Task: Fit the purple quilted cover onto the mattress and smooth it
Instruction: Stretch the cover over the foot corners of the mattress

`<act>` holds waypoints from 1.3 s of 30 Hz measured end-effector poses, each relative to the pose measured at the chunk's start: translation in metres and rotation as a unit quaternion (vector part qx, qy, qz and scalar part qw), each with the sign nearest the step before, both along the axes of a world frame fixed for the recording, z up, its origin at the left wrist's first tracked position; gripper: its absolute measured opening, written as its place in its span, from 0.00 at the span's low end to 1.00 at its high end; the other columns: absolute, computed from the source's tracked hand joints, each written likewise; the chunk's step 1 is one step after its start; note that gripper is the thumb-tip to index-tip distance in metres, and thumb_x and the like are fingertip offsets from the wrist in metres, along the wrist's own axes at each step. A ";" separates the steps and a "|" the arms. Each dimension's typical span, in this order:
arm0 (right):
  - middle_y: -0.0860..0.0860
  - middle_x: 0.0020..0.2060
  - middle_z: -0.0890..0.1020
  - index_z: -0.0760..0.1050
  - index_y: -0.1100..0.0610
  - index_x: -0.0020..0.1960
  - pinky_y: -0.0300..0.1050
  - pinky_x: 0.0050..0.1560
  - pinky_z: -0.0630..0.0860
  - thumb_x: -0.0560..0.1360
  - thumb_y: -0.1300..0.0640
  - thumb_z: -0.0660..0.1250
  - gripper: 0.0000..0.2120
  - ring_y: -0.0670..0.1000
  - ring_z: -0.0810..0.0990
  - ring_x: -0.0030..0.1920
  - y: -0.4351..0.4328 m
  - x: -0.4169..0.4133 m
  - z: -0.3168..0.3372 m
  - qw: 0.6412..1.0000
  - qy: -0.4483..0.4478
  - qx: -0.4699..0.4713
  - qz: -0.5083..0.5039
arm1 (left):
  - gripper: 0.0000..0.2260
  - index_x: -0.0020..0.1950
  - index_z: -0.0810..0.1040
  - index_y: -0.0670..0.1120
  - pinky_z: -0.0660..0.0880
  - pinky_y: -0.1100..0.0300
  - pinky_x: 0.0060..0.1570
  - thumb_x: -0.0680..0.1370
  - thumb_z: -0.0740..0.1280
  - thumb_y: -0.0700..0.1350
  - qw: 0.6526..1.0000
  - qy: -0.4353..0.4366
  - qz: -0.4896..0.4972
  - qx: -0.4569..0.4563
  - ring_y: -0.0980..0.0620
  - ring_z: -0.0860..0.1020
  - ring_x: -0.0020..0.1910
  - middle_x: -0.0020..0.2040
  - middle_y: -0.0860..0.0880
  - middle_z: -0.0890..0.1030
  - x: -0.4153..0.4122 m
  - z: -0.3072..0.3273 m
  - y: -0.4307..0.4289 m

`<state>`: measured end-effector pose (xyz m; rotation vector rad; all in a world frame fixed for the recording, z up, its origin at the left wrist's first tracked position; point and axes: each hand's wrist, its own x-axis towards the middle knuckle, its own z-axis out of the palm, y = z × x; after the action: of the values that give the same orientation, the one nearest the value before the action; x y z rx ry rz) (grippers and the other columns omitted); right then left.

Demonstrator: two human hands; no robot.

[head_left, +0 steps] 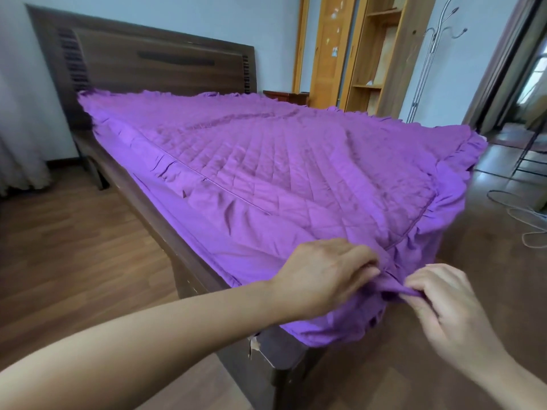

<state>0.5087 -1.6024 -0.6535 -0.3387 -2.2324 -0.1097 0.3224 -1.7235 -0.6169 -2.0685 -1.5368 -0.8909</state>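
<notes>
The cover (266,161) lies spread over the whole bed, quilted side up. It reaches from the headboard (148,63) at the far end to the near corner, where the person stands. The mattress is hidden beneath it.

Both hands work at that near corner. The left hand (325,270) comes in from the left with fingers curled, pinching the cloth where the piped seam turns down the corner. The right hand (444,300), just beside it, grips a bunched fold of the frill between thumb and fingers. The two grips sit close together, likely so the cloth can be drawn taut between them and the corner seam tugged down over the mattress edge.

The top is not yet smooth. Creases fan out from the near corner across the quilting, and the seam on the left side wavers instead of running straight. On the right the frill droops loose, and at the near corner it hangs over the dark frame (260,374).

I judge the fitting mostly done: this corner is being seated, and the smoothing lies ahead. A steady downward pull here would probably square the seam onto the edge. Too hard a pull might drag the far corners away from the headboard.
</notes>
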 end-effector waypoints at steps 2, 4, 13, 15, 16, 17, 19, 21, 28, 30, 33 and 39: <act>0.48 0.35 0.75 0.75 0.59 0.37 0.43 0.54 0.66 0.77 0.50 0.59 0.16 0.49 0.73 0.41 -0.003 -0.004 0.006 0.999 -0.020 -0.010 0.035 | 0.12 0.55 0.76 0.48 0.76 0.58 0.38 0.79 0.56 0.50 0.999 -0.036 0.039 -0.001 0.49 0.78 0.45 0.45 0.50 0.81 -0.022 0.006 -0.004; 0.45 0.35 0.76 0.75 0.57 0.36 0.45 0.51 0.67 0.75 0.51 0.61 0.13 0.47 0.74 0.40 -0.005 -0.006 0.014 0.996 -0.022 -0.052 0.074 | 0.17 0.59 0.77 0.47 0.77 0.56 0.48 0.79 0.54 0.51 0.993 -0.005 0.113 -0.015 0.48 0.78 0.52 0.52 0.49 0.82 -0.049 0.014 -0.001; 0.55 0.58 0.75 0.72 0.55 0.62 0.56 0.60 0.64 0.74 0.38 0.60 0.25 0.59 0.70 0.62 0.034 -0.087 0.068 0.927 -0.160 -0.188 -0.284 | 0.19 0.71 0.66 0.54 0.57 0.56 0.70 0.82 0.49 0.53 0.941 -0.012 0.152 -0.301 0.56 0.63 0.71 0.72 0.60 0.66 -0.070 0.029 0.020; 0.56 0.63 0.72 0.71 0.56 0.63 0.58 0.63 0.61 0.73 0.33 0.58 0.31 0.59 0.66 0.66 0.040 -0.108 0.076 0.892 -0.212 -0.213 -0.338 | 0.19 0.71 0.66 0.54 0.56 0.54 0.71 0.82 0.48 0.54 0.936 -0.021 0.150 -0.319 0.56 0.62 0.71 0.72 0.60 0.65 -0.069 0.031 0.022; 0.56 0.63 0.72 0.72 0.56 0.63 0.58 0.64 0.60 0.74 0.34 0.58 0.30 0.59 0.66 0.66 0.043 -0.115 0.078 0.885 -0.214 -0.217 -0.353 | 0.19 0.71 0.66 0.55 0.56 0.53 0.71 0.82 0.48 0.54 0.934 -0.021 0.148 -0.325 0.56 0.62 0.71 0.72 0.60 0.65 -0.069 0.033 0.024; 0.56 0.63 0.73 0.72 0.57 0.62 0.57 0.63 0.60 0.75 0.38 0.60 0.26 0.59 0.67 0.65 0.045 -0.121 0.079 0.884 -0.211 -0.207 -0.361 | 0.19 0.71 0.66 0.55 0.56 0.52 0.71 0.82 0.48 0.54 0.932 -0.020 0.145 -0.331 0.56 0.62 0.71 0.72 0.60 0.65 -0.068 0.033 0.025; 0.55 0.61 0.75 0.73 0.57 0.60 0.55 0.63 0.60 0.75 0.51 0.61 0.16 0.58 0.69 0.63 0.048 -0.131 0.078 0.893 -0.209 -0.163 -0.365 | 0.19 0.71 0.66 0.54 0.56 0.51 0.70 0.82 0.48 0.54 0.933 -0.028 0.139 -0.332 0.55 0.62 0.71 0.72 0.60 0.66 -0.068 0.034 0.026; 0.54 0.59 0.76 0.74 0.57 0.59 0.53 0.62 0.61 0.74 0.56 0.62 0.14 0.57 0.70 0.62 0.049 -0.134 0.078 0.894 -0.213 -0.130 -0.371 | 0.19 0.71 0.66 0.53 0.56 0.51 0.71 0.82 0.49 0.54 0.938 -0.049 0.129 -0.318 0.55 0.63 0.71 0.72 0.58 0.66 -0.069 0.033 0.027; 0.54 0.59 0.77 0.75 0.55 0.59 0.55 0.63 0.62 0.73 0.55 0.62 0.15 0.58 0.71 0.62 0.081 -0.115 0.088 0.863 -0.202 -0.109 -0.449 | 0.21 0.74 0.61 0.54 0.56 0.46 0.71 0.82 0.48 0.56 0.935 -0.049 0.128 -0.326 0.52 0.60 0.73 0.73 0.56 0.64 -0.073 0.031 0.038; 0.55 0.60 0.75 0.74 0.56 0.61 0.56 0.64 0.62 0.74 0.57 0.61 0.16 0.59 0.70 0.63 0.080 -0.120 0.081 0.860 -0.219 -0.137 -0.439 | 0.21 0.74 0.61 0.55 0.55 0.45 0.71 0.82 0.47 0.57 0.926 -0.038 0.136 -0.349 0.51 0.59 0.74 0.74 0.56 0.63 -0.072 0.030 0.036; 0.56 0.60 0.72 0.71 0.56 0.61 0.57 0.61 0.64 0.74 0.57 0.62 0.16 0.59 0.70 0.62 0.074 -0.125 0.083 0.865 -0.221 -0.070 -0.445 | 0.21 0.74 0.60 0.55 0.53 0.45 0.71 0.82 0.46 0.56 0.925 -0.022 0.151 -0.348 0.50 0.57 0.74 0.74 0.55 0.62 -0.066 0.029 0.028; 0.46 0.75 0.59 0.57 0.42 0.74 0.57 0.71 0.58 0.79 0.41 0.53 0.23 0.53 0.60 0.73 0.058 -0.153 0.068 0.913 -0.337 -0.182 -0.141 | 0.20 0.68 0.70 0.51 0.61 0.48 0.66 0.82 0.47 0.56 0.939 -0.077 0.125 -0.311 0.47 0.68 0.67 0.67 0.50 0.72 -0.061 0.029 0.018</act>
<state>0.3553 -1.5444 -0.5857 -0.9460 -2.8743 0.0508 0.2615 -1.7058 -0.5880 -2.1512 -2.3419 -0.5162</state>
